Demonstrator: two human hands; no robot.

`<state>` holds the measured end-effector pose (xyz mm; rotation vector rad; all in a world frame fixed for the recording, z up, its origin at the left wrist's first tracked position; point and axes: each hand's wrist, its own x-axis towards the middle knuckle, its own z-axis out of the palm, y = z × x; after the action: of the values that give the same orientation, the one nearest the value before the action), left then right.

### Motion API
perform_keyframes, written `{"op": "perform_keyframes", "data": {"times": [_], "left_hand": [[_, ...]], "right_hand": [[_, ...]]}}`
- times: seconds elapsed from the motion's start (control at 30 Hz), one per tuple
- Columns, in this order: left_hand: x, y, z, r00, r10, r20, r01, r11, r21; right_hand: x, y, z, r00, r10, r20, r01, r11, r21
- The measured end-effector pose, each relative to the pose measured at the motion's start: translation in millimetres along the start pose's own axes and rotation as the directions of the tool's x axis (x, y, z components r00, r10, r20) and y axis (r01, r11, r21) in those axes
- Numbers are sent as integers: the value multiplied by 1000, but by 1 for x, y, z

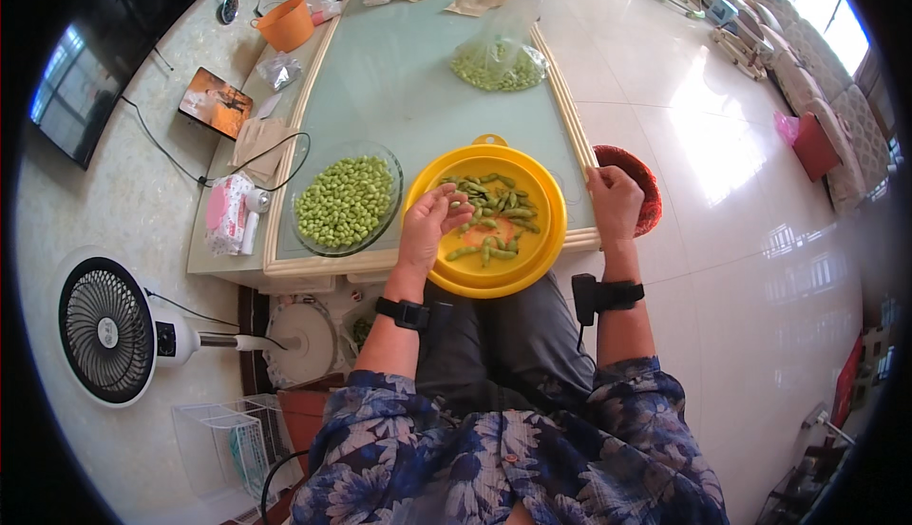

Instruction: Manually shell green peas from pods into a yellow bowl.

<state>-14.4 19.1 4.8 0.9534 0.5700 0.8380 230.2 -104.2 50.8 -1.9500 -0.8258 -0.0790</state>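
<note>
A yellow plastic basin (432,268) rests at the table's near edge, over my lap, with green soybean pods (499,201) scattered inside. Above its left part is my left hand (429,222), palm turned up and fingers half curled; whether a bean lies in them I cannot make out. My right hand (615,196) is at the table's right edge, over a red basket (647,208), its fingers bent together. Their tips are too small to show if a pod is pinched there. To the left of the basin, shelled green beans (344,201) fill a clear glass bowl (394,218).
A clear plastic bag (499,62) of green beans or pods stands farther back on the glass-topped table (385,76). Along the left are a tissue pack (226,215), a black cable (303,161) and an orange bucket (285,24). A fan (107,332) stands lower left.
</note>
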Motion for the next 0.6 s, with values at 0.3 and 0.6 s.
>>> {"op": "perform_keyframes", "data": {"times": [0.3,0.6], "left_hand": [[-2,17,-13,953,296,-68,-279,941,192],[-8,76,-42,811,551,-196,-136,504,853]], "right_hand": [[-23,-27,46,942,-264,205,248,963,102],[-15,-38,74,872,-355,336,387,922,-30]]}}
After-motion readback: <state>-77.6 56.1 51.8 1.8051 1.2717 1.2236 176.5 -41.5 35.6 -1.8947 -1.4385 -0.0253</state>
